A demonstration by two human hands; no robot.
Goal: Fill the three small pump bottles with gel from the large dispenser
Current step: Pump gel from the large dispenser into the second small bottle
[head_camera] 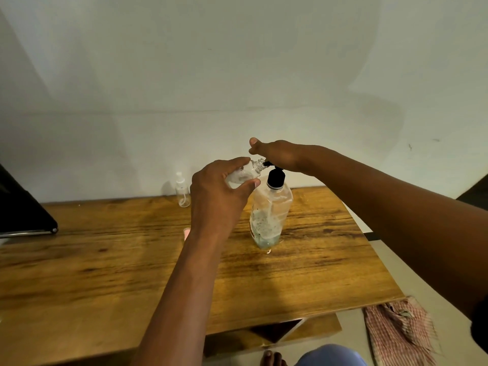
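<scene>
Left hand point(216, 191) raised over the wooden table point(105, 260), fingers and thumb curled round a small clear plastic bottle point(244, 174), tilted, its open neck at the black pump nozzle. Right hand point(280, 154) presses flat on the pump head of the large clear gel dispenser point(270, 212), standing mid-table. Another small clear pump bottle point(182, 191) stands far left.

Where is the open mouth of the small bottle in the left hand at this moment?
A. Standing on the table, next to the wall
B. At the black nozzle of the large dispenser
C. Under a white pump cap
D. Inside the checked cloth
B: the left hand holds the small bottle tilted, its uncapped mouth at the nozzle of the large dispenser, while the right hand rests on the pump head.
</scene>
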